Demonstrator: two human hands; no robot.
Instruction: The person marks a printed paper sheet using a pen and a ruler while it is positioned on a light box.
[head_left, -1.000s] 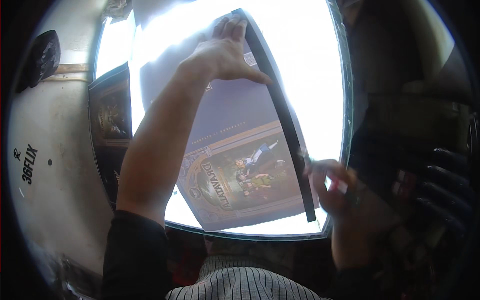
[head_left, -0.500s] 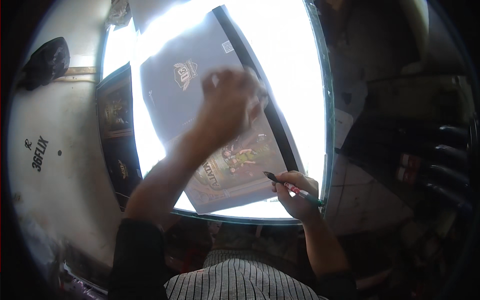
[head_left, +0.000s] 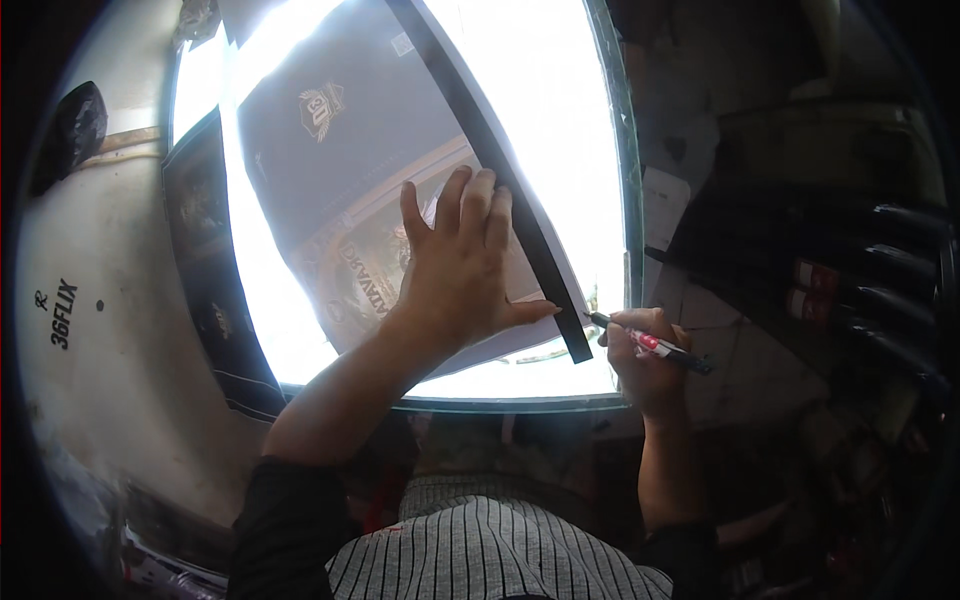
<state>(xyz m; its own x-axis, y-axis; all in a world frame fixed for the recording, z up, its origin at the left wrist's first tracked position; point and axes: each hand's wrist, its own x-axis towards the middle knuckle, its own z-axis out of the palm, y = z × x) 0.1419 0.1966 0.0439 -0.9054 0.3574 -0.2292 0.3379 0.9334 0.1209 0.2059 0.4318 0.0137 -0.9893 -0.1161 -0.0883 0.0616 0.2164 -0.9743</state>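
A large dark printed sheet (head_left: 290,190) lies slanted on a brightly lit glass panel (head_left: 540,120), with a badge and a framed picture on it. Along its right side runs a long, straight black strip (head_left: 545,265). My left hand (head_left: 462,265) is spread over the picture, its fingertips near the strip and its thumb reaching across it. Fingers closed, my right hand (head_left: 655,365) grips a pen (head_left: 652,345) with a dark tip and a red-and-white barrel. That tip is close to the sheet's right edge, just right of the strip's near end; whether it touches is unclear.
A second dark printed sheet (head_left: 205,250) lies along the panel's left edge. Further left, a black bag-like object (head_left: 75,135) rests on a pale surface (head_left: 100,230). Several dark shiny rolls (head_left: 890,265) are at the right. The panel's near edge (head_left: 470,405) faces my body.
My left hand, blurred and raised earlier, now lies spread over the picture and strip. My right hand has moved the pen to the sheet's right edge. The whole view has shifted slightly.
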